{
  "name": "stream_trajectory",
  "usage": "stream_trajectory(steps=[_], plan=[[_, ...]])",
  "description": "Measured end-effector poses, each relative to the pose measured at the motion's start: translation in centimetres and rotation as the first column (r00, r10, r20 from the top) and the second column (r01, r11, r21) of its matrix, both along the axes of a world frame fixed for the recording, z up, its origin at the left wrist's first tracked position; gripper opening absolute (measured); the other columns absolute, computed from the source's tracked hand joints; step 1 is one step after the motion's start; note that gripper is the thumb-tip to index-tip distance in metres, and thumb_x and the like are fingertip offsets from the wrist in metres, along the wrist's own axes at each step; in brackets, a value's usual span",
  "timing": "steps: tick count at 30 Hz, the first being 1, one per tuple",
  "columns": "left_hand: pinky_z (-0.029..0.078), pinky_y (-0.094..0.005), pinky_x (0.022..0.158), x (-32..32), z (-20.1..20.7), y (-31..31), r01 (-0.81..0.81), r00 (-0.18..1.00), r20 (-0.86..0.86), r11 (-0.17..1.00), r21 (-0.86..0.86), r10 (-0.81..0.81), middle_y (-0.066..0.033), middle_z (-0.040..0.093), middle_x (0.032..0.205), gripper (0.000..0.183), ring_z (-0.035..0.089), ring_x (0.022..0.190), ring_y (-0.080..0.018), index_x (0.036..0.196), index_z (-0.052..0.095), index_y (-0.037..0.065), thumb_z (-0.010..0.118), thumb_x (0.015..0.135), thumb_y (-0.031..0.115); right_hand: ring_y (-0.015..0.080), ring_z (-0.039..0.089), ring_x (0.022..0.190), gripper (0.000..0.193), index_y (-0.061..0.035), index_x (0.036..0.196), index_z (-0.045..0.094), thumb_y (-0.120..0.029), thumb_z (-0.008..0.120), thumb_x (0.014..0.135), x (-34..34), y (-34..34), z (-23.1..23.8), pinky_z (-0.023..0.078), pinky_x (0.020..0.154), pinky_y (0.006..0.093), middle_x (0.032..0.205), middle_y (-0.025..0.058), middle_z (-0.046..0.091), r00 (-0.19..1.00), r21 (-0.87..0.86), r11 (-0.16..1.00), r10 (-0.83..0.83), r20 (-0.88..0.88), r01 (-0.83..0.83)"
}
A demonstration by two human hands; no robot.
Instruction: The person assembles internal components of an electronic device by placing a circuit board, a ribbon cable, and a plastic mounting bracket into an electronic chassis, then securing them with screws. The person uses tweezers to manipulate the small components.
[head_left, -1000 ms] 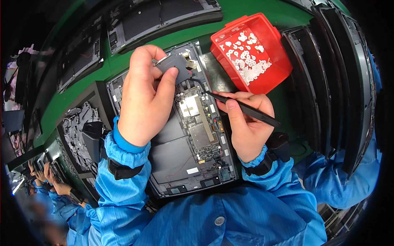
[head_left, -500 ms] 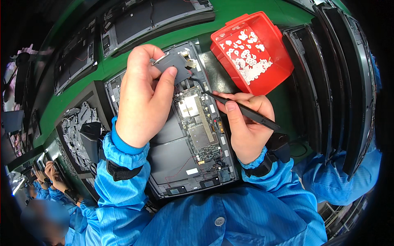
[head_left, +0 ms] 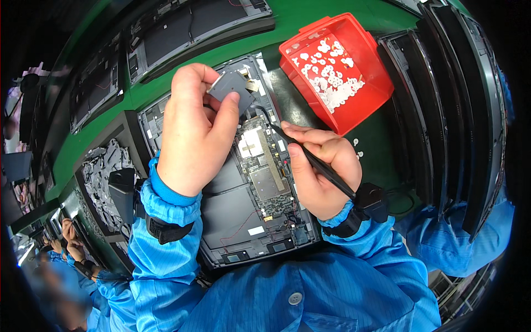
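Chassis [head_left: 221, 207] lies open, long axis running away and leftward. Left hand [head_left: 193, 133], at its far end, and right hand [head_left: 322, 191] are clamped: one on a grey plate [head_left: 229, 86], one on black tweezers [head_left: 332, 176], bent tip beside the plate's lower right.

A: Can you read any lettering there?
B: None. A white rectangular label [head_left: 255, 231] sits on the dark panel [head_left: 219, 210] of the opened electronic device [head_left: 301, 235], but any print is too small to make out.
A: And the small white sticker [head_left: 281, 145] beside the circuit board [head_left: 270, 182]?
B: Just a pale rectangle at this size; no number or sign can be read.
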State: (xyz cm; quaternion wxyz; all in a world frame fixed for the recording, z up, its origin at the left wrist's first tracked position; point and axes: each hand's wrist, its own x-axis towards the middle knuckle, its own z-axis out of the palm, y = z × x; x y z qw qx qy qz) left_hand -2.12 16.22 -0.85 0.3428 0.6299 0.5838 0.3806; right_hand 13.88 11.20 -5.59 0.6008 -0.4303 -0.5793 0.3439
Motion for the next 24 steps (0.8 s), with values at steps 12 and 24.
stream_trajectory(steps=[12, 24], plan=[[0.036, -0.0148, 0.045, 0.3, -0.5, -0.2, 0.004, 0.975, -0.222, 0.999, 0.035, 0.004, -0.0038, 0.052, 0.079, 0.054, 0.042, 0.059, -0.0029, 0.102, 0.039, 0.002, 0.076, 0.062, 0.001, 0.0321, 0.065, 0.080, 0.019, 0.0019, 0.074, 0.049, 0.012, 0.064, 0.068, 0.2, 0.3, -0.3, 0.052, 0.066, 0.0341, 0.081, 0.0193, 0.062, 0.999, 0.114, 0.993, 0.028, 0.014, -0.030], [0.047, -0.0395, 0.069, 1.4, 1.0, -0.6, 0.037, 0.926, -0.377, 0.997, 0.073, -0.007, -0.0204, 0.056, 0.083, 0.060, 0.057, 0.077, -0.0359, 0.104, 0.040, -0.003, 0.075, 0.056, 0.006, 0.0307, 0.065, 0.076, 0.021, 0.0007, 0.071, 0.046, 0.010, 0.064, 0.068, 0.0, 0.2, -0.4, 0.053, 0.066, 0.0345, 0.079, 0.0179, 0.062, 1.000, 0.195, 0.981, -0.005, 0.027, 0.000]])
